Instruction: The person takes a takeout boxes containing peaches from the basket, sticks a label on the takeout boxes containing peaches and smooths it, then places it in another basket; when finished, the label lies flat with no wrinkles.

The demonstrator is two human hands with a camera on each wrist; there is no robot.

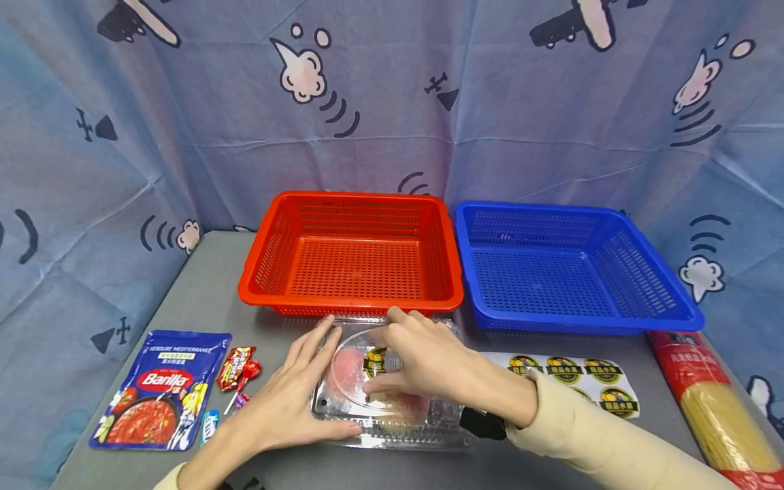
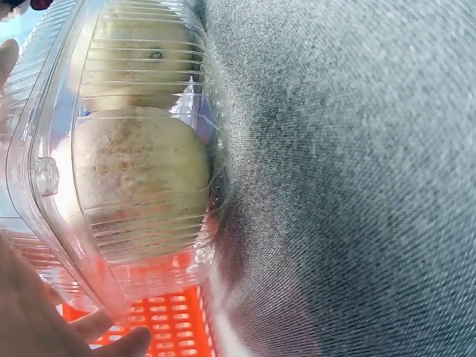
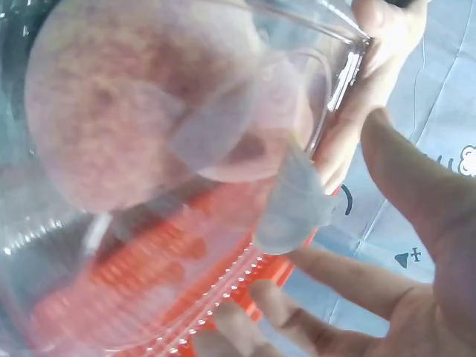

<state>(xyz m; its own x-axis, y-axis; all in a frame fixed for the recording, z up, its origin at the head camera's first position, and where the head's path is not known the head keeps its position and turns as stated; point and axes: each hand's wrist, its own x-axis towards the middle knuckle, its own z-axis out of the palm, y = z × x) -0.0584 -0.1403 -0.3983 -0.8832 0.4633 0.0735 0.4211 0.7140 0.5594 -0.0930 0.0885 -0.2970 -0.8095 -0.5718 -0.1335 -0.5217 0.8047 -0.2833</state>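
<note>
I see the right hand (image 1: 422, 354) spread above the lid, thumb and fingers apart and unclenched, with a black label (image 1: 374, 362) between them; whether it sticks down I cannot tell. The left hand (image 1: 294, 408) rests loosely outstretched against the left side of the clear box (image 1: 416, 439), lower middle of the frame, peaches (image 1: 348, 371) inside. Beyond it I see a red basket (image 1: 355, 300), centre, a blue basket (image 1: 588, 324), right, and noodles (image 1: 716, 415), lower right, on the grey counter (image 1: 502, 469).

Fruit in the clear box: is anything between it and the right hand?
Yes: the transparent lid separates the right hand from the fruit. In the head view, a label also shows over it.
</note>
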